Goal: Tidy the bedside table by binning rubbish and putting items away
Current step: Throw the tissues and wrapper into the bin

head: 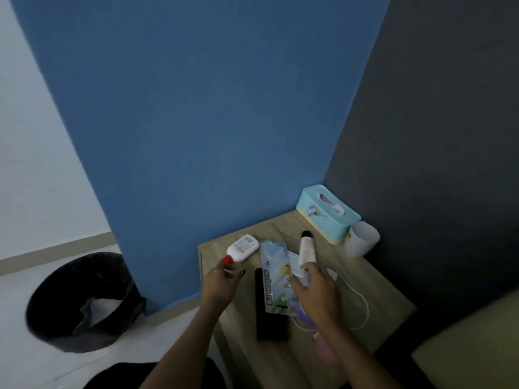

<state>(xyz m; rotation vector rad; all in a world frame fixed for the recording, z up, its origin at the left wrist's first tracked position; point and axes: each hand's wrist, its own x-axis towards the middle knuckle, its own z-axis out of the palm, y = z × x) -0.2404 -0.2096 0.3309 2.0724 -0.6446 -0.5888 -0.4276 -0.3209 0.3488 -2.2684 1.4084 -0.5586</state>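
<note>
The wooden bedside table holds several loose items. A white bottle with a red cap lies at its far left corner. My left hand is just below the cap, fingers spread and nearly touching it. My right hand is closed around the lower end of a white tube with a black cap, with a small white wrapper beside its fingers. A colourful plastic packet lies between my hands, partly over a flat black case. The black bin stands on the floor to the left.
A teal tissue box and a white cup stand at the back right corner against the dark wall. A white cable loops on the right of the table. Something pink lies under my right forearm. A bed edge is at the lower right.
</note>
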